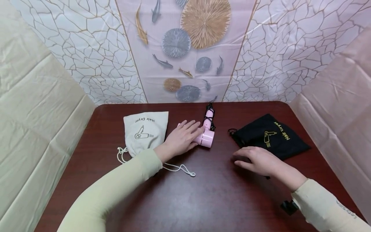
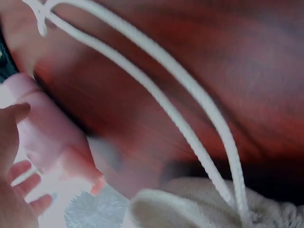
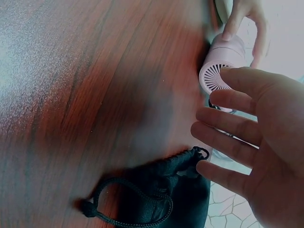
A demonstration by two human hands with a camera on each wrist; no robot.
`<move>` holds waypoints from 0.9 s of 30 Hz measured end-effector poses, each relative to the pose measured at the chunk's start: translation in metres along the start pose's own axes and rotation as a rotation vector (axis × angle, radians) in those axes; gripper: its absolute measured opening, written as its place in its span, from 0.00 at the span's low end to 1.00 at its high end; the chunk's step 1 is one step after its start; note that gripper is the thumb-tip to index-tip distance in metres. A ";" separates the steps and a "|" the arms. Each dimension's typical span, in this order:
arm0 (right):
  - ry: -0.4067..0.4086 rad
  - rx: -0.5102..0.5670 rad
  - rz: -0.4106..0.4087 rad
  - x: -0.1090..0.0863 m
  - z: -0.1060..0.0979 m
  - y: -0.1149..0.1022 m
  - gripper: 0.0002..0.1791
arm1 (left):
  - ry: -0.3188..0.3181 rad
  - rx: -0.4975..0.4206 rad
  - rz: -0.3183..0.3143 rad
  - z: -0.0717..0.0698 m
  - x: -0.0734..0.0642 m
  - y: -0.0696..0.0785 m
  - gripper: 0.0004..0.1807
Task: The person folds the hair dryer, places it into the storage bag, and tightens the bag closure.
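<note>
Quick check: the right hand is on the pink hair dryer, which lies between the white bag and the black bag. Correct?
Wrong hand: the head view shows the left hand on the pink hair dryer, with the right hand apart from it. It does lie between the white bag and the black bag.

Draped booth (image 1: 87, 38) — cloth side walls (image 1: 34, 106); patterned backdrop (image 1: 185, 51); dark table (image 1: 200, 196).

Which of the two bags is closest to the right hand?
The black bag. It lies just beyond the right hand; the white bag is on the other side of the dryer.
</note>
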State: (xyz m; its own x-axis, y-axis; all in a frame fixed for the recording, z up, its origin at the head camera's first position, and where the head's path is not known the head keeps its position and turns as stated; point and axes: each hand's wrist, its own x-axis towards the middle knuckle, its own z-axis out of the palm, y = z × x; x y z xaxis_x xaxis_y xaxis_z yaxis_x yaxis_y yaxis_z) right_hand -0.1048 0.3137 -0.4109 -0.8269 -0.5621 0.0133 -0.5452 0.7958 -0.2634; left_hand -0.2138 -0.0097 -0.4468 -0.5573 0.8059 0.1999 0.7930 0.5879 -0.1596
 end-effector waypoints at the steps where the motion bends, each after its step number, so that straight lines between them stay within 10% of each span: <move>1: -0.004 0.003 -0.001 0.000 0.001 0.000 0.14 | -0.019 -0.003 0.012 0.001 0.001 -0.002 0.40; 15: -0.008 0.022 -0.020 0.001 0.004 0.001 0.13 | -0.070 -0.067 0.105 0.016 0.006 -0.016 0.47; 27: -0.009 0.068 0.021 0.002 0.001 0.004 0.16 | 0.022 0.010 0.154 0.016 0.010 -0.014 0.42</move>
State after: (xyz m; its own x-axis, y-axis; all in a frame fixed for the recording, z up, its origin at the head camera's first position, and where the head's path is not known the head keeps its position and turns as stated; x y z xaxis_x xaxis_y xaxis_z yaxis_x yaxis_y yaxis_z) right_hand -0.1081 0.3156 -0.4131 -0.8369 -0.5473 -0.0016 -0.5165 0.7908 -0.3283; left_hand -0.2345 -0.0092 -0.4583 -0.4239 0.8847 0.1939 0.8660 0.4586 -0.1994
